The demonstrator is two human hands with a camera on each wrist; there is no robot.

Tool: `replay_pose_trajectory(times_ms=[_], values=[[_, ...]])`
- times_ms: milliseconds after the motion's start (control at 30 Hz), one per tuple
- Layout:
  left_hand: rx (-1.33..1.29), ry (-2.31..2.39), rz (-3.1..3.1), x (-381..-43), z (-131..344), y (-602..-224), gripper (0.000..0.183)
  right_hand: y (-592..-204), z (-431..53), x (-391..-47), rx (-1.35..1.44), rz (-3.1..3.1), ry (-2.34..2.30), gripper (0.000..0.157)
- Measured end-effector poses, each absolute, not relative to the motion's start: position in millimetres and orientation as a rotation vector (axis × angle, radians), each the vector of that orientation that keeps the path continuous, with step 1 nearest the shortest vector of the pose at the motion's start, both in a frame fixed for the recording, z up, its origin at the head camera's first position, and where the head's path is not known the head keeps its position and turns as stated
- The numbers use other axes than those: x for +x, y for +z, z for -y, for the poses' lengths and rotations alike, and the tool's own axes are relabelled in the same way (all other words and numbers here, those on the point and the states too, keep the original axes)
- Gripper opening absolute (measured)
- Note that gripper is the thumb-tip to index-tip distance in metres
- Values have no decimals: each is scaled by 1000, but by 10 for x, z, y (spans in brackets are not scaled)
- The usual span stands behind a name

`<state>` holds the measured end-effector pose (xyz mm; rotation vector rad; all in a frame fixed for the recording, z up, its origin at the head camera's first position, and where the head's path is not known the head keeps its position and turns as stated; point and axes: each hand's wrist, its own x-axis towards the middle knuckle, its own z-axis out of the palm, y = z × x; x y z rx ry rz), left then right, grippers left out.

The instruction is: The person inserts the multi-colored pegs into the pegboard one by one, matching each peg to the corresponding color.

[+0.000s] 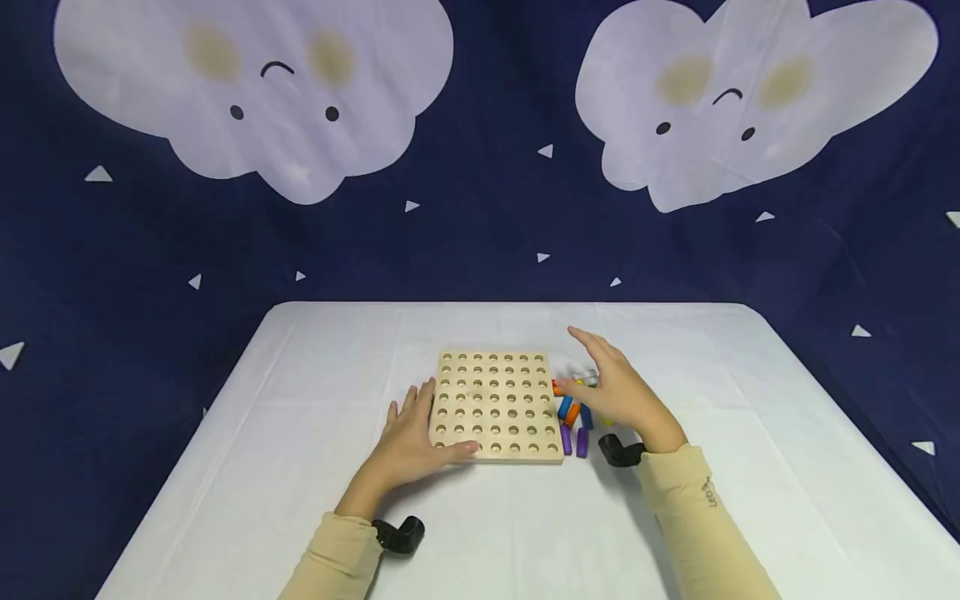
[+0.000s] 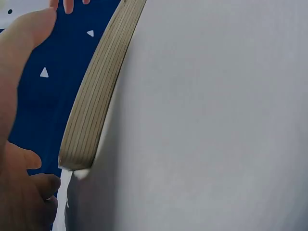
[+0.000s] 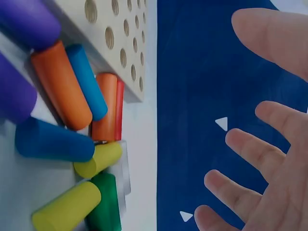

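A square pale wooden board point(image 1: 497, 392) with rows of round holes lies on the table. My left hand point(image 1: 408, 437) is at its left side, fingers spread along the edge and thumb over the near left corner. In the left wrist view, the thumb point(image 2: 26, 38) stands apart from the board's layered side edge point(image 2: 103, 82). My right hand point(image 1: 618, 392) hovers over loose colored pegs just right of the board, its fingers spread and holding nothing. Among these are an orange peg point(image 3: 62, 86), a dark blue peg point(image 3: 55, 139), a yellow peg point(image 3: 67, 207), a green peg point(image 3: 106, 202) and a purple peg point(image 1: 582, 442).
A white cloth covers the table point(image 1: 300, 417). Behind it hangs a dark blue backdrop point(image 1: 480, 233) with clouds and small white triangles. Black wrist cameras sit at the left wrist point(image 1: 401, 535) and the right wrist point(image 1: 621, 451). Whitish pegs point(image 3: 122, 168) lie beyond the green one.
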<state>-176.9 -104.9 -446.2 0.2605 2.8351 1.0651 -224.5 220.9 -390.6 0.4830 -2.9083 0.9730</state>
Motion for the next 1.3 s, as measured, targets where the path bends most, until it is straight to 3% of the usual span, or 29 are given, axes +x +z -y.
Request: replay_pose_trajectory(times_ms=[300, 800, 1300], values=[[351, 1098, -2819, -1799, 1011, -4557, 140, -3909, -2351, -2337, 494, 2933, 1017, 84], [401, 911, -2973, -1853, 993, -4716, 145, -3965, -2671, -2526, 424, 3019, 955, 59], [419, 862, -3026, -1895, 975, -4787, 145, -4201, -2953, -2319, 309, 3209, 944, 48]])
